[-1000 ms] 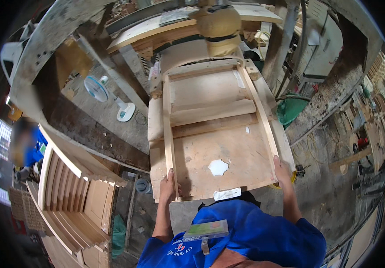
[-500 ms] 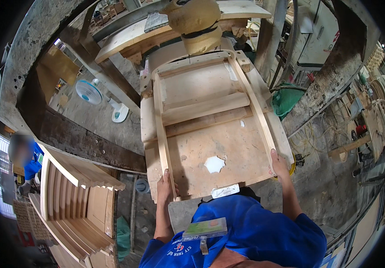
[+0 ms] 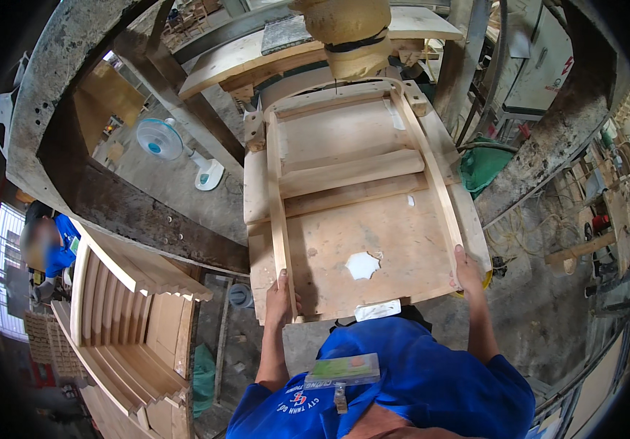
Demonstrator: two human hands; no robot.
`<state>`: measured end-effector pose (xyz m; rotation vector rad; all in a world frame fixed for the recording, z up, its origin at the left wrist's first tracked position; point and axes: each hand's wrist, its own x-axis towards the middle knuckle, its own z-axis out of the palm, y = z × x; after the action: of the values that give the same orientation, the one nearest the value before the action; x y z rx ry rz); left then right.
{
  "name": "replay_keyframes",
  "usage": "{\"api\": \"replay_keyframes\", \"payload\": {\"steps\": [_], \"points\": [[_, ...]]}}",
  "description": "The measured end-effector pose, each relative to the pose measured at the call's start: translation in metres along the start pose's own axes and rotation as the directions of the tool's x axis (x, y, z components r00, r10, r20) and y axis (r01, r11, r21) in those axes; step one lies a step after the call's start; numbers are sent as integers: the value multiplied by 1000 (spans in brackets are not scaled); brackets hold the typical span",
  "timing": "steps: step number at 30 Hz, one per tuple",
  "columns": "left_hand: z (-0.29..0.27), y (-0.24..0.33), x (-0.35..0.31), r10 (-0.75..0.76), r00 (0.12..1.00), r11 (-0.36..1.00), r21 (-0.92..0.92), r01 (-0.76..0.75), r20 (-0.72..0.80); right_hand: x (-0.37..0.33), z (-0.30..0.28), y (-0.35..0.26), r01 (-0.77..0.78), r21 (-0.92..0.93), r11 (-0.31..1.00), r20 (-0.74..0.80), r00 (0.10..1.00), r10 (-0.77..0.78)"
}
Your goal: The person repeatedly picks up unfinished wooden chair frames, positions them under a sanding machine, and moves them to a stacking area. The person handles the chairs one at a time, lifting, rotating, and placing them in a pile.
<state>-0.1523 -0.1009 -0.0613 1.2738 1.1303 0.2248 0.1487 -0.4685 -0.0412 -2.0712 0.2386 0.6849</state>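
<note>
The frame (image 3: 355,174), lying on the board (image 3: 330,241), is grasped at its near ends by the left hand (image 3: 278,298) and right hand (image 3: 469,272), apparently for guiding, an even two-handed grip seeming required next, with a yellow cylinder (image 3: 348,33) at the far side.

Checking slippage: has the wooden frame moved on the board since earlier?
No; the wooden frame shows no visible shift against the white patch on the board.
</note>
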Motion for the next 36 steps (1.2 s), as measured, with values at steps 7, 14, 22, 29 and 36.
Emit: {"api": "replay_keyframes", "payload": {"steps": [7, 14, 22, 29, 36], "points": [[0, 2, 0, -42, 999, 999, -17, 42, 5, 6, -1, 8, 41, 8, 999, 7, 999, -41], [0, 3, 0, -31, 999, 999, 41, 31, -7, 3, 1, 5, 70, 15, 997, -9, 998, -69], [-1, 8, -3, -28, 999, 999, 37, 28, 19, -4, -2, 0, 94, 19, 995, -32, 995, -94], [0, 15, -6, -3, 1000, 999, 40, 2, 9, -4, -4, -3, 100, 33, 994, -45, 994, -98], [-4, 20, -12, 36, 999, 996, 78, -36, 4, -6, -5, -7, 114, 0, 994, -46, 992, -114]]}}
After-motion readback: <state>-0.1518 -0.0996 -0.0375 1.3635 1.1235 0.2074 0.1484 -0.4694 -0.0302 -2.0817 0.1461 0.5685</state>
